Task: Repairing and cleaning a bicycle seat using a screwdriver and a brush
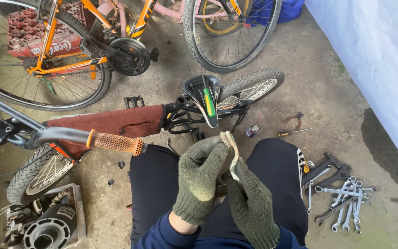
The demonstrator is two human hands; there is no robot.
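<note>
Both my hands wear dark green knit gloves and meet above my lap. My left hand (202,177) and my right hand (250,203) pinch a small pale curved piece (232,150) between them, held upright; I cannot tell what it is. Just beyond my knees lies a small children's bicycle (116,122) with a reddish-brown frame cover, a black saddle with a green stripe (207,100) and an orange handlebar grip (116,142) near my left knee.
Several silver wrenches (344,203) lie on the concrete at my right. A small spray can (252,130), a screwdriver (293,133) and red pliers (295,118) lie beyond my right knee. An orange bicycle (70,50), a red crate (38,30), an engine part (47,226).
</note>
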